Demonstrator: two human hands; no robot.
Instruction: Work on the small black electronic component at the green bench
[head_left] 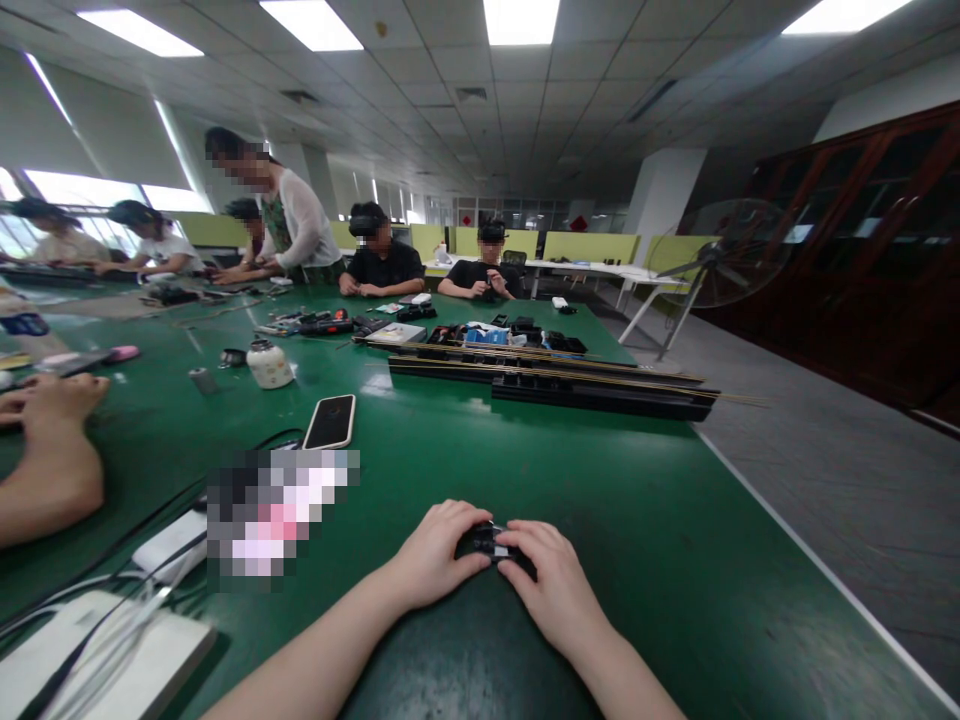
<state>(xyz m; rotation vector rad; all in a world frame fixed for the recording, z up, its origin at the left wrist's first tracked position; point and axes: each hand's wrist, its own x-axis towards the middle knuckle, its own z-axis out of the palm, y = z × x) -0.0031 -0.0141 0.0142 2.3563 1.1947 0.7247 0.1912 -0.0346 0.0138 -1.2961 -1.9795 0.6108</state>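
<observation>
Black part [486,542] is btwn both hands, on or just above the green tabletop [637,520]; long axis approx. L–R, ends partly hidden. L hand [441,553] & R hand [553,577] reach fwd, angled inward, backs up. Fingers curled, partly closed, gripping opp. ends w/ thumbs on near side. Bottle [27,324], far L: blue label, print too small to read.

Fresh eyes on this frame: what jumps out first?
The left hand and right hand grip a small black part between them, low centre at the green table. Beyond it, long black rails lie with thin yellowish rods on top. A large pedestal fan stands past the table's right edge.
</observation>
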